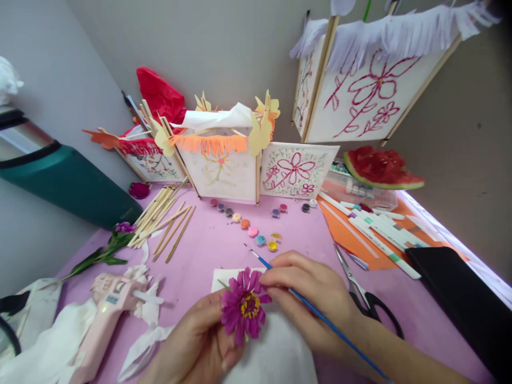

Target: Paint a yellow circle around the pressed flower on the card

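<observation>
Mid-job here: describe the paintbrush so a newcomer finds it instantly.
Start at the purple table, then the right hand at its near side. The thin blue paintbrush slants from its grasp, tip near the paint pots. Its long blue handle distinguishes it from the pale wooden sticks and white markers.

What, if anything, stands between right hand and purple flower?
Nothing visible. The left hand holds the purple flower from the lower left; the right hand, gripping the blue paintbrush, has its fingertips at the upper-right petals, contact unclear.
</observation>
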Tool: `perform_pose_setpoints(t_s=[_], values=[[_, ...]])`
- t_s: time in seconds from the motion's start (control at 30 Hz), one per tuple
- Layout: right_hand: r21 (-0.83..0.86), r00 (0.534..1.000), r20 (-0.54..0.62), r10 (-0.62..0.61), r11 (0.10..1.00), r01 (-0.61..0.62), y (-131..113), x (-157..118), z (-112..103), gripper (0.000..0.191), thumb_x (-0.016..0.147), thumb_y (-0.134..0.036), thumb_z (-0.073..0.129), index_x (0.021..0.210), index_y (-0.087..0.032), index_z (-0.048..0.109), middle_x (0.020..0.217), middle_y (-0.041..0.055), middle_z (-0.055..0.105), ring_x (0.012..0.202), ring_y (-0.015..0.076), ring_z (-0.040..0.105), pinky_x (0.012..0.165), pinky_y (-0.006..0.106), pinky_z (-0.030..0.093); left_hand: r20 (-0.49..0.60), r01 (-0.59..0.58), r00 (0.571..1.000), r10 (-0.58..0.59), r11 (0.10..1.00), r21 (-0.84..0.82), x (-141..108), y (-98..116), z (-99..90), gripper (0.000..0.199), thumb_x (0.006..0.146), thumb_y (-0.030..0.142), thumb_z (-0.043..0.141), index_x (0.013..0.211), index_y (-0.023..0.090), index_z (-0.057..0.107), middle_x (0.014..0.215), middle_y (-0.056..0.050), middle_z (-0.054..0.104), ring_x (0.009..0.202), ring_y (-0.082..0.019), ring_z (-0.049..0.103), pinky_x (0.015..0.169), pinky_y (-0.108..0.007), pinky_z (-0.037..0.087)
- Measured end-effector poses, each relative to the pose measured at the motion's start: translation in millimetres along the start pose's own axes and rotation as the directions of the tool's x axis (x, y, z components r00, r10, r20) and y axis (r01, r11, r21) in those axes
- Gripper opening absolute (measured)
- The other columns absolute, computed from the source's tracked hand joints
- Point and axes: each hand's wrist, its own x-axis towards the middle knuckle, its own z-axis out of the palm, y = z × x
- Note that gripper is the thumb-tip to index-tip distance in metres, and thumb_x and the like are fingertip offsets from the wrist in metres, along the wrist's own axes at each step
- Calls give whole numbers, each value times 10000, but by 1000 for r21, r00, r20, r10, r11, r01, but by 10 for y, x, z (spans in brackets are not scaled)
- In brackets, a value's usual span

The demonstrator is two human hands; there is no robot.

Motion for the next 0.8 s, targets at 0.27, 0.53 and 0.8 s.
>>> perform_pose_setpoints(t_s=[0.27,0.53,0.8], values=[[40,993,89,83,995,-87,8,-38,44,138,866,-112,522,942,-174,620,846,53,611,760,137,587,679,262,503,41,19,999,-22,997,74,-20,5,28,223,683,313,770,706,152,616,565,42,484,426,-31,361,410,-162,312],[-11,991,38,130,991,-130,55,-70,78,150,865,-84,487,898,-187,591,813,36,601,748,140,570,670,269,473,1,-31,1000,31,991,129,-4,-31,-59,169,725,305,724,724,161,636,567,30,493,434,-47,413,404,-159,349],[80,984,55,169,982,-173,-3,-51,90,41,856,-171,577,853,-172,618,769,27,599,720,132,568,645,257,459,-145,-208,960,240,956,207,-18,-9,-52,238,756,357,678,639,176,578,541,25,482,436,-67,432,405,-180,400]])
